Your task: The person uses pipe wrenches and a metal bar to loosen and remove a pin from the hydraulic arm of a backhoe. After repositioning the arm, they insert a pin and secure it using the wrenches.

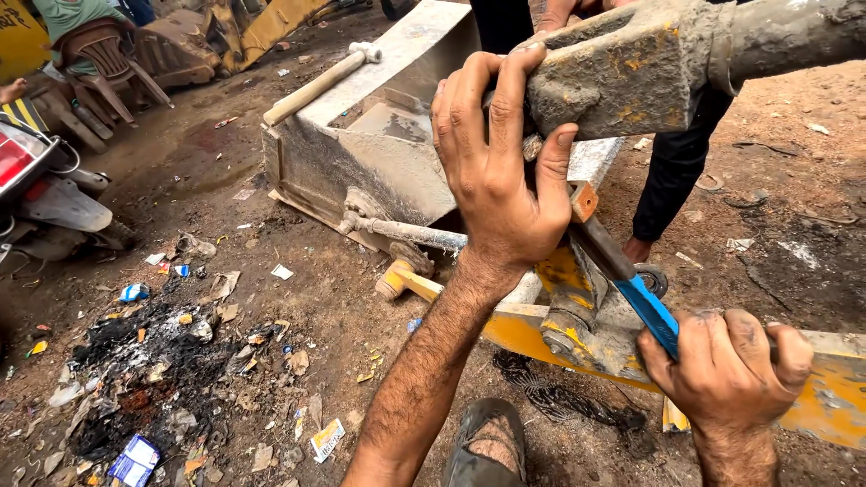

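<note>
While the left hand (496, 180) wraps its fingers (510, 99) over the end of the mud-caked yellow steel arm (631, 72), the right hand (731, 370) — below & right of that arm — has fingers clenched round the blue-handled wrench (645, 307), whose head meets the arm's underside. Hammer (320, 81) lies on the bucket (361, 153), left of arm.

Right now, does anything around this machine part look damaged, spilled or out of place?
Yes. A charred, ashy pile of burnt litter covers the dirt at lower left. The heavy metal bracket under the left hand is caked in mud, yellow paint worn through.
</note>
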